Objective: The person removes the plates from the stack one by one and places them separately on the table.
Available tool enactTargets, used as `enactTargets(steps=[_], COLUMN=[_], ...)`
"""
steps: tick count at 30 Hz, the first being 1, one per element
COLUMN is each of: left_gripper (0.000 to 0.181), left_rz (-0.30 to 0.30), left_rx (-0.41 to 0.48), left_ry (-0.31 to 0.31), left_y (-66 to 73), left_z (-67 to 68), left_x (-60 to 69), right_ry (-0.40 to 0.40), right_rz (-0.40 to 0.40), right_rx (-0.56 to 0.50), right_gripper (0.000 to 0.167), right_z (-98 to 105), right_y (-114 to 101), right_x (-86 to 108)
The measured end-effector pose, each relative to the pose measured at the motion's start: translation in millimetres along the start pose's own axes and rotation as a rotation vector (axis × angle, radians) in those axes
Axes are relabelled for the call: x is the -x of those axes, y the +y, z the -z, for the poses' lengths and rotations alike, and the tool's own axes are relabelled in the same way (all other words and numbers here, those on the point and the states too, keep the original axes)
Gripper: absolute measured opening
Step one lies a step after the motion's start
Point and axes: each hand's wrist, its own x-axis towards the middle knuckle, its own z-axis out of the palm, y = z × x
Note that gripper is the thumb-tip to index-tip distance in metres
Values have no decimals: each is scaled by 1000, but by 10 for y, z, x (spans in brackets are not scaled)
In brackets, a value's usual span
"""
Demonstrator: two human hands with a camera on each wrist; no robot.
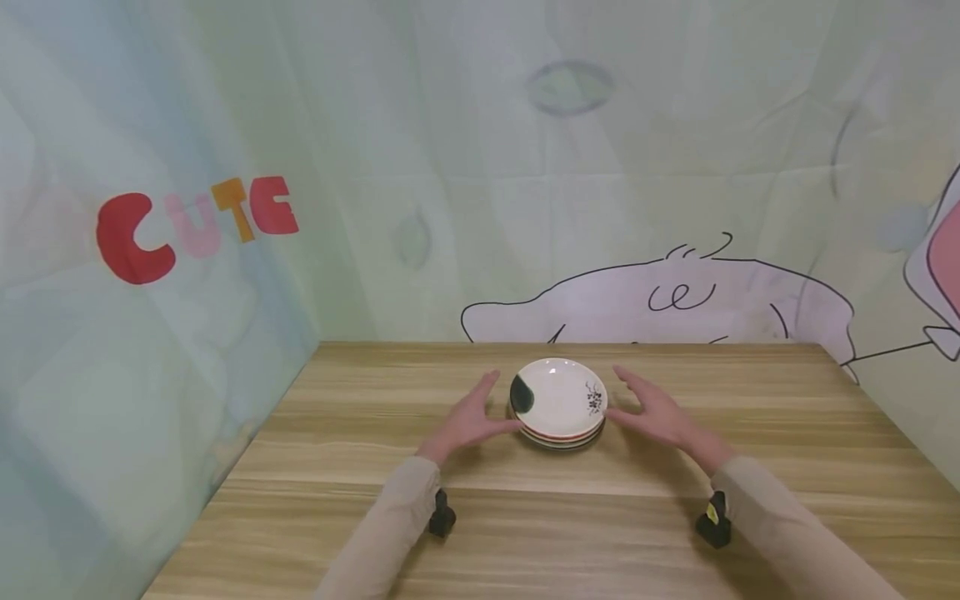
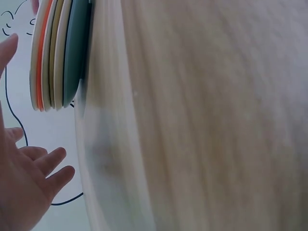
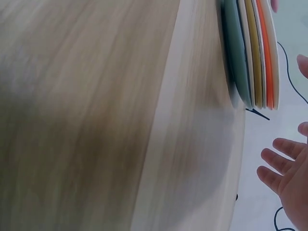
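Note:
A small stack of several round plates (image 1: 558, 400) sits on the wooden table, the top one white with a dark green patch and a black sprig pattern. Edge-on in the left wrist view, the stacked plates (image 2: 57, 57) show white, orange, tan and dark green rims. To the left of the stack is my left hand (image 1: 468, 421), thumb and fingers spread, palm toward the plates. My right hand (image 1: 656, 412) mirrors it on the right side, also spread. Both wrist views show gaps between the fingers and the plates (image 3: 252, 57); neither hand grips anything.
The wooden table (image 1: 555, 533) ends at a back edge just behind the plates. A printed cloth (image 1: 450, 167) with cartoon drawings and coloured letters hangs behind it and along the left side. A small dark device (image 1: 442, 514) is worn under each wrist.

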Motion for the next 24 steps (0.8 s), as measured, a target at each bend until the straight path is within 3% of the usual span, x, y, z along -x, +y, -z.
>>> enactTargets(steps=[5, 13, 24], left_gripper=[105, 108, 112], left_rz=[-6, 14, -8], left_rx=[27, 37, 88], left_ry=[-16, -35, -43], left_y=[28, 57, 90], left_z=[-47, -113, -179], left_x=[-27, -66, -79], right_ry=[-5, 10, 17], right_rz=[-25, -24, -74], right_rx=[-56, -59, -74], right_gripper=[83, 82, 78], right_z=[-50, -140, -195], right_y=[-44, -94, -127], right_x=[-32, -85, -137])
